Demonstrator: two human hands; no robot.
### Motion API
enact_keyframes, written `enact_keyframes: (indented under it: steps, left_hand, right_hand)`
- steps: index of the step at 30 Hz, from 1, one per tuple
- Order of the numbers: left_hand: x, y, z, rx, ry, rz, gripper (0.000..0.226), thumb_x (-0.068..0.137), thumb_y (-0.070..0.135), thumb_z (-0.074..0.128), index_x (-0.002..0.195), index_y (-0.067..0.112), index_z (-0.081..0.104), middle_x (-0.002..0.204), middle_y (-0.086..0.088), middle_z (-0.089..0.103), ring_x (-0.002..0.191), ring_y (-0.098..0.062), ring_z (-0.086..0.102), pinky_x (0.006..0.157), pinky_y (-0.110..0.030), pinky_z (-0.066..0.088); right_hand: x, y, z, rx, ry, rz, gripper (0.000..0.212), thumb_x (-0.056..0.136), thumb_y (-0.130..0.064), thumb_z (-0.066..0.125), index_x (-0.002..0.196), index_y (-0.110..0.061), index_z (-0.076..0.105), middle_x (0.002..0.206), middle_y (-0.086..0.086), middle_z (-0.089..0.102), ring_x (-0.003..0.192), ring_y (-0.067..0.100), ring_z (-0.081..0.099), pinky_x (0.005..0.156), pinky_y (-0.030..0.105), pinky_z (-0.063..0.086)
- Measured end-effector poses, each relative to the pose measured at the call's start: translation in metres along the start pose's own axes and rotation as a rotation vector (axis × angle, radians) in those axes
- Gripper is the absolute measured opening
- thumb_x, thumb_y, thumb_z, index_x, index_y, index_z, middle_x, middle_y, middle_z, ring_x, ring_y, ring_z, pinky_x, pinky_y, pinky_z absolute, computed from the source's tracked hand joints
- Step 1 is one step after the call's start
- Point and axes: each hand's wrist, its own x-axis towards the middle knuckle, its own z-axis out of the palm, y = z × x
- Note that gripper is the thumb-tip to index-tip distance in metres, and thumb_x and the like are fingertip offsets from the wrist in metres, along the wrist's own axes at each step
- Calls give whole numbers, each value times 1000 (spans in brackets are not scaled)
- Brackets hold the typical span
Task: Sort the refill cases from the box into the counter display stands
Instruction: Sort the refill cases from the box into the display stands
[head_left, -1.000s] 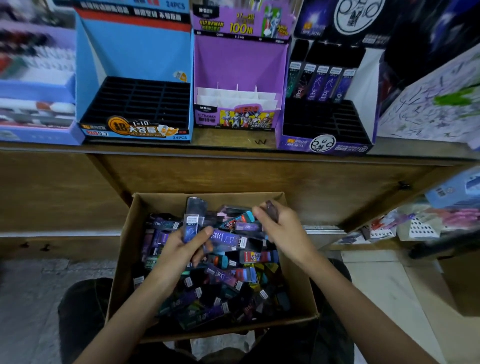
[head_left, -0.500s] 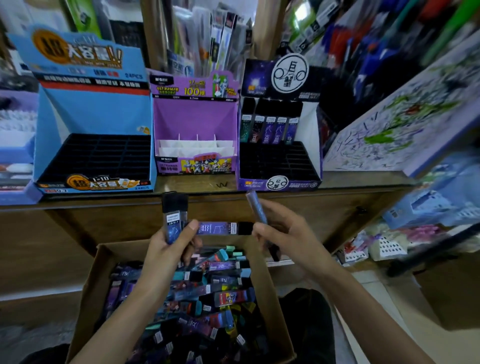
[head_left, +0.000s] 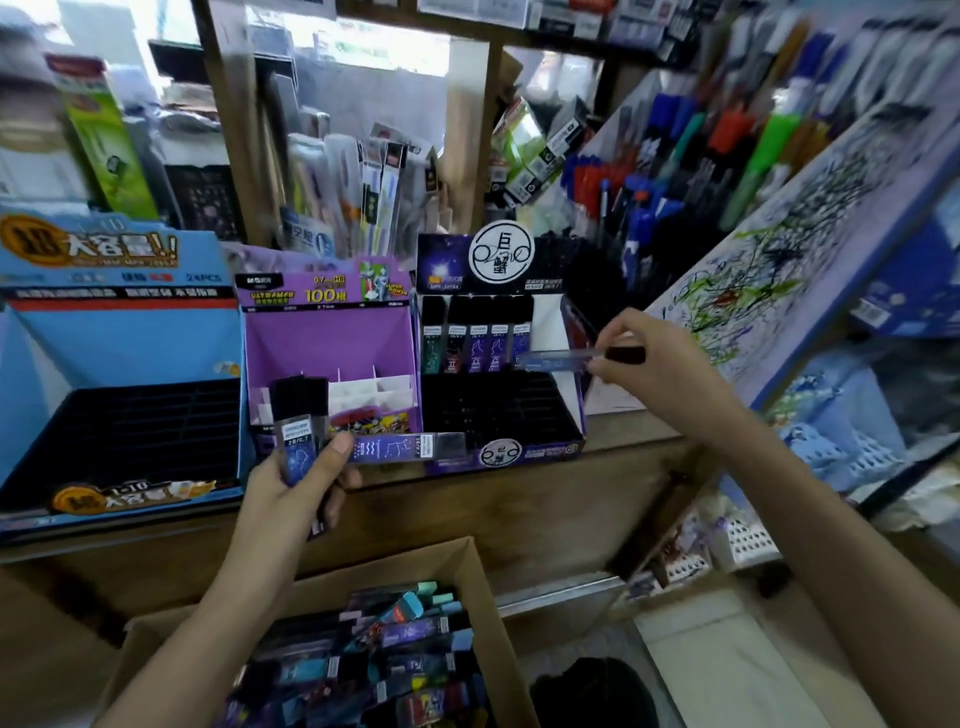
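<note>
A cardboard box (head_left: 483, 613) at the bottom holds several refill cases (head_left: 395, 654). My left hand (head_left: 291, 493) grips a few purple refill cases (head_left: 298, 431) in front of the counter edge, one upright and one (head_left: 410, 448) sticking out sideways. My right hand (head_left: 660, 364) pinches one purple refill case (head_left: 558, 359) held level over the right side of the dark purple display stand (head_left: 519, 452). That stand has a row of several cases (head_left: 475, 338) standing at its back.
On the wooden counter (head_left: 613, 431) stand a blue display stand (head_left: 124, 364) at left and a purple one (head_left: 332, 343) in the middle. A scribbled test pad (head_left: 779, 280) leans at right. Pens and packets fill the shelves behind. Baskets sit low right.
The view has tilted up from the box. Both hands rose with their cases; my right hand moved up and right to the dark purple stand, turning its case level.
</note>
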Motion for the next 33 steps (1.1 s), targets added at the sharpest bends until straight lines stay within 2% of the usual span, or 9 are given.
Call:
enact_keyframes:
  steps: [7, 9, 11, 13, 16, 21, 23, 27, 33]
  left_hand:
    - [4, 7, -4, -8, 8, 10, 29, 72, 52, 62, 63, 24, 61, 59, -5, 57, 44, -13, 41, 54, -33, 33]
    - [4, 8, -6, -5, 14, 3, 27, 71, 53, 62, 64, 27, 64, 59, -4, 57, 44, -12, 41, 54, -34, 33]
    - [3, 8, -8, -2, 26, -1, 25, 72, 53, 62, 63, 30, 65, 59, -3, 57, 44, -11, 42, 54, -34, 34]
    - [1, 7, -9, 19, 27, -10, 27, 73, 53, 61, 61, 29, 64, 59, -6, 54, 44, -12, 41, 55, -34, 33]
    - [-2, 6, -7, 18, 27, -23, 29, 74, 51, 61, 60, 26, 61, 57, -4, 54, 44, -12, 41, 54, -33, 33]
    - [-4, 9, -2, 12, 31, -17, 34, 73, 47, 59, 75, 14, 56, 56, 2, 58, 43, -9, 41, 49, -23, 40]
    - [-4, 11, -1, 2, 34, -17, 32, 74, 45, 59, 76, 13, 56, 56, 1, 58, 43, -9, 41, 53, -29, 37]
    - [-3, 13, 0, -9, 28, -13, 31, 75, 45, 60, 77, 15, 57, 57, 2, 58, 43, -10, 41, 54, -32, 35]
    - [-1, 14, 0, -4, 31, -19, 28, 76, 44, 59, 75, 16, 57, 57, 2, 58, 43, -9, 42, 54, -32, 36]
  right_hand:
    - [52, 0, 0, -205, 122, -54, 6, 85, -17, 68, 89, -16, 64, 72, -7, 54, 58, -1, 45, 43, 6, 33]
    - [67, -2, 4, -273, 58, -70, 8, 86, -16, 67, 93, -13, 64, 79, -2, 56, 63, 6, 48, 45, 6, 33]
    - [79, -4, 8, -376, -51, -105, 11, 86, -15, 66, 96, -10, 64, 92, 7, 62, 79, 18, 54, 62, 19, 42]
    - [86, -8, 13, -452, -159, -136, 14, 86, -14, 66, 99, -8, 64, 100, 12, 64, 91, 25, 57, 73, 27, 42]
    - [88, -13, 18, -506, -250, -152, 15, 87, -13, 65, 100, -6, 63, 103, 13, 63, 94, 27, 57, 74, 28, 41]
    - [95, -23, 12, -418, -341, -81, 13, 84, -9, 69, 94, -2, 64, 94, 18, 67, 67, 19, 57, 67, 29, 47]
    - [99, -25, 11, -386, -342, -30, 19, 85, -12, 68, 100, -1, 63, 97, 19, 67, 73, 21, 59, 71, 31, 49]
    - [103, -25, 14, -343, -329, 9, 40, 91, -17, 61, 125, 0, 48, 121, 17, 57, 106, 31, 56, 78, 26, 38]
    - [97, -18, 17, -349, -174, -73, 36, 86, -14, 67, 120, -5, 59, 115, 18, 63, 107, 32, 58, 86, 32, 46]
